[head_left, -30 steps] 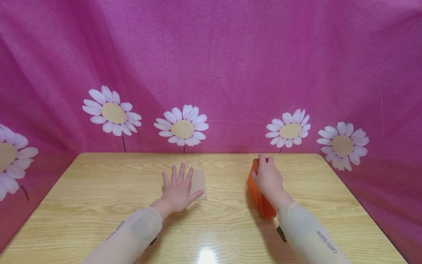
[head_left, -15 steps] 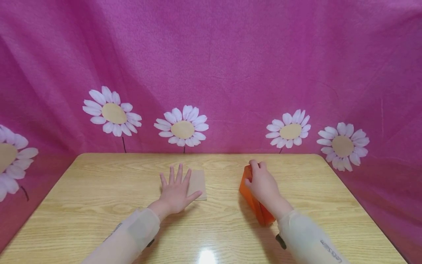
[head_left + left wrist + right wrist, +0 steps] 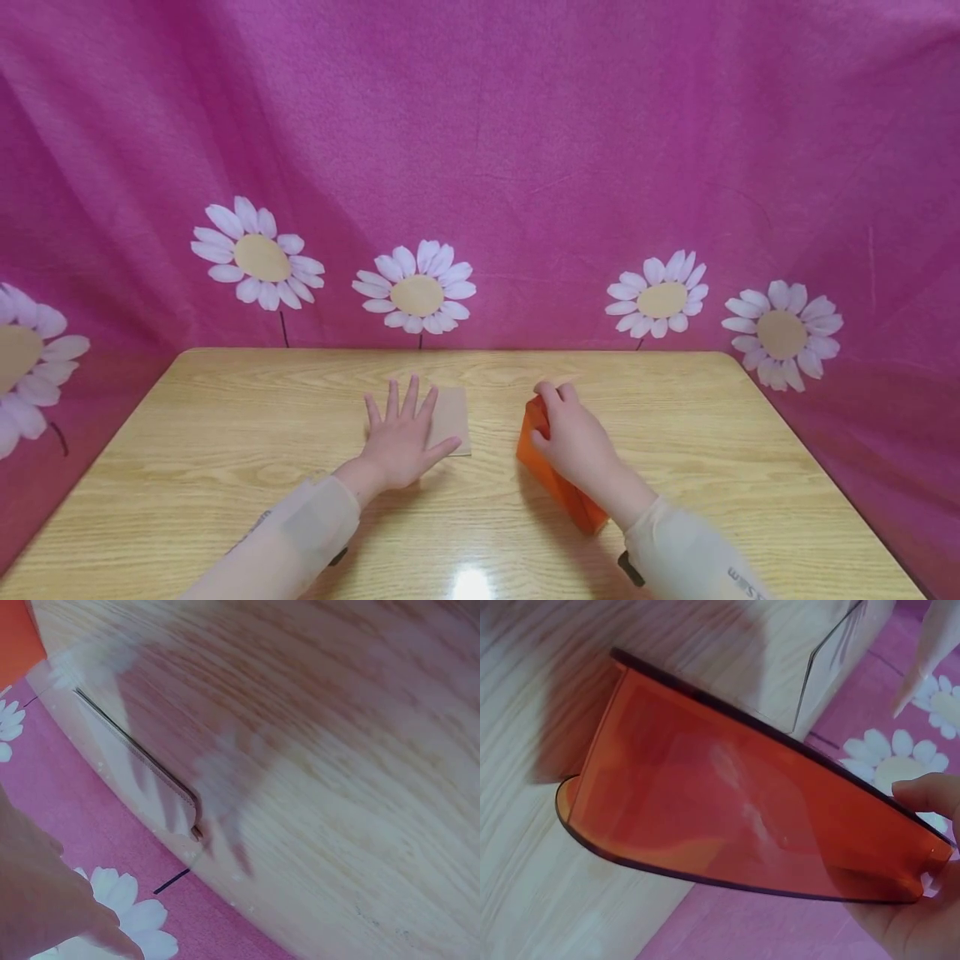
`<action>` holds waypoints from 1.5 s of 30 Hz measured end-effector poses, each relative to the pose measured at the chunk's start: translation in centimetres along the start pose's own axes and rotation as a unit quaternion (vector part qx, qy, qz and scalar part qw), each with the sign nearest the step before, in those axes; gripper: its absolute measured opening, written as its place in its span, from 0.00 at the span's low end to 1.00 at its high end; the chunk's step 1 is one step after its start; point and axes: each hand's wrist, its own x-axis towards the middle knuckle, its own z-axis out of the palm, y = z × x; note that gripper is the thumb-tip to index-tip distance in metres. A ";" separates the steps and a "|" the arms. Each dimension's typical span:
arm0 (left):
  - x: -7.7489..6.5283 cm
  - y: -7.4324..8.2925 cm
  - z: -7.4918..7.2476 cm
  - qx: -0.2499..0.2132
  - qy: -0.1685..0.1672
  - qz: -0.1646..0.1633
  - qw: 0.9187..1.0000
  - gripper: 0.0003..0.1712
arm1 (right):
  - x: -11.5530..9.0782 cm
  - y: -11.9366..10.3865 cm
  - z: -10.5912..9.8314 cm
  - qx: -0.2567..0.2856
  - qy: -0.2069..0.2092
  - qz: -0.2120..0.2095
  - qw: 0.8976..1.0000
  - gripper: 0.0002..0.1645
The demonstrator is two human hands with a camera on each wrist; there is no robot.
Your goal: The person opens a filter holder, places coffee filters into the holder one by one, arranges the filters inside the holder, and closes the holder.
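My left hand [image 3: 401,442] is spread flat with its fingers straight, over the left part of a thin flat beige rectangle [image 3: 453,417]. In the left wrist view, the rectangle [image 3: 135,757] has rounded corners and a row of stitch-like marks along one edge; the hand [image 3: 45,892] looks raised above the table. My right hand [image 3: 577,446] grips the far end of a translucent orange plastic wedge-shaped piece [image 3: 543,471]. In the right wrist view, the wedge [image 3: 705,780] shows dark-edged sides, with thumb and fingers around its narrow end. Its exact kind cannot be told.
A light wood-grain table [image 3: 247,417] with rounded far corners bears everything. Behind it hangs a magenta cloth [image 3: 480,150] printed with white daisies, reaching down both sides. A bright light reflection lies near the table's front.
My right hand has carried the orange wedge leftward and toward me, turning it so its far end points more to the left. The left hand has hardly moved; the beige rectangle stays in place.
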 end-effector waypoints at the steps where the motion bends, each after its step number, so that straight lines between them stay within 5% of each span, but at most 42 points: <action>1: 0.0 0.0 0.0 0.001 -0.002 0.001 1.000 0.47 | -0.1 -0.2 0.0 0.000 0.001 -0.004 1.000 0.28; 12: -0.1 0.2 0.0 -0.004 -0.009 0.010 1.000 0.50 | -0.5 -1.9 0.8 0.002 -0.011 -0.072 0.997 0.28; 27: -0.4 0.6 -0.1 -0.082 -0.007 0.128 0.988 0.45 | -0.4 -4.3 2.0 -0.003 -0.041 -0.177 0.983 0.28; 38: -0.9 -0.1 0.1 -0.132 0.021 0.132 0.982 0.27 | -0.5 -5.8 3.3 0.025 -0.049 -0.237 0.970 0.28; 45: -1.2 -1.0 0.0 -0.174 -0.008 0.121 0.977 0.23 | -0.5 -6.5 3.4 0.025 -0.055 -0.257 0.964 0.27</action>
